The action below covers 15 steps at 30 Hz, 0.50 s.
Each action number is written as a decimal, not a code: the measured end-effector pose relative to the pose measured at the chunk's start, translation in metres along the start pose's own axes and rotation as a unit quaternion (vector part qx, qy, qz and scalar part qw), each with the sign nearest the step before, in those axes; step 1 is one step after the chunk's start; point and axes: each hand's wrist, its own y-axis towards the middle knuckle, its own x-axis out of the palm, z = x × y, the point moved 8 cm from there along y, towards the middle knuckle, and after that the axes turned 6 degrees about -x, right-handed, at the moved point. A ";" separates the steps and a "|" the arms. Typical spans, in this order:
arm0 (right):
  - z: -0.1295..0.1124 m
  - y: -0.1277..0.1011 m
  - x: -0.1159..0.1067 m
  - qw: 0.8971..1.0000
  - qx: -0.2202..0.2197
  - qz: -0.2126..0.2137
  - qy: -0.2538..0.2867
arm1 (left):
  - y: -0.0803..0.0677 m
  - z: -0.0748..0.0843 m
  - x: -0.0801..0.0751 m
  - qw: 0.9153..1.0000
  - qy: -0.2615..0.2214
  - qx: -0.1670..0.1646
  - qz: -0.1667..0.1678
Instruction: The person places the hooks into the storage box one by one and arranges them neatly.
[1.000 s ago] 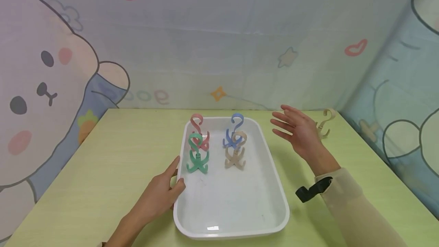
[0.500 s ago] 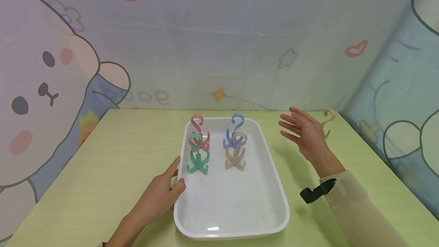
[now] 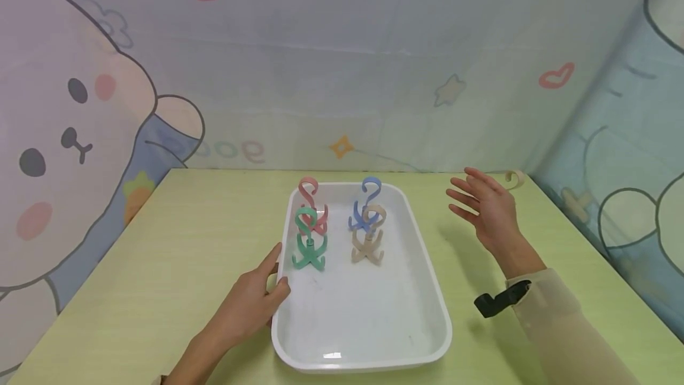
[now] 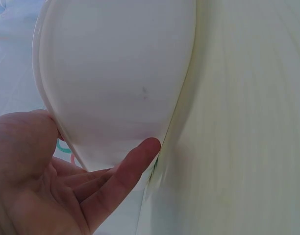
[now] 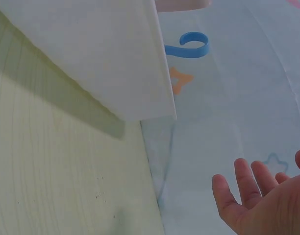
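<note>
A white tray (image 3: 363, 319) stands on the table, and my left hand (image 3: 243, 308) holds its left side. In the left wrist view the thumb lies at the rim and the fingers lie against the outer wall. Inside the tray are a pink hook hanger (image 3: 308, 186), a green one (image 3: 309, 254), a blue one (image 3: 371, 185) and a beige one (image 3: 367, 248), each with an S-shaped top over several curved prongs. To the right of the tray, my right hand (image 3: 494, 215) hovers with its fingers spread and nothing in them. Behind it shows the top of another beige hanger (image 3: 515, 179), its lower part hidden.
A pale yellow-green table (image 3: 176, 236) reaches back to a cartoon-printed cloth (image 3: 320, 64). The cloth continues along the left and right sides. A black strap (image 3: 502, 300) sits on the right sleeve.
My right hand has drifted to the right, away from the tray, and covers more of the far beige hanger. My left hand and the tray keep their place.
</note>
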 end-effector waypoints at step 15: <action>-0.004 0.001 -0.023 0.999 -0.013 0.045 -0.003 | 0.000 -0.001 0.000 1.000 0.002 0.004 -0.002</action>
